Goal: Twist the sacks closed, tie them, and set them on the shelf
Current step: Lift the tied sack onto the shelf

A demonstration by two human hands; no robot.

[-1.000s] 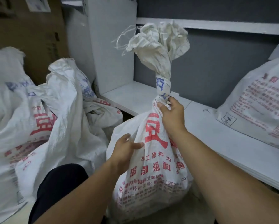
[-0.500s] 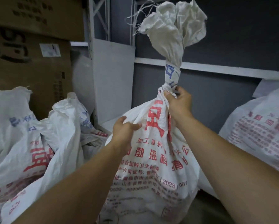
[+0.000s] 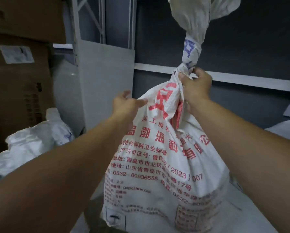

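A white woven sack [image 3: 159,157] with red print hangs in front of me, its neck twisted and tied, the loose top flaring out above the frame's upper edge. My right hand [image 3: 195,86] grips the sack at the neck just under the tie and holds it up. My left hand [image 3: 126,104] lies against the sack's upper left side, fingers fairly straight. The sack's bottom is over the front of the white shelf board [image 3: 251,214]; I cannot tell if it touches.
More white sacks [image 3: 31,145] lie at the lower left. Brown cardboard boxes [image 3: 20,78] are stacked at the left. A white shelf upright and side panel [image 3: 105,78] stands behind my left hand. Another sack [image 3: 288,130] peeks in at the right edge.
My right hand has lifted the sack higher, from the floor up to the level of the shelf. My left hand stayed at the sack's side and rose with it.
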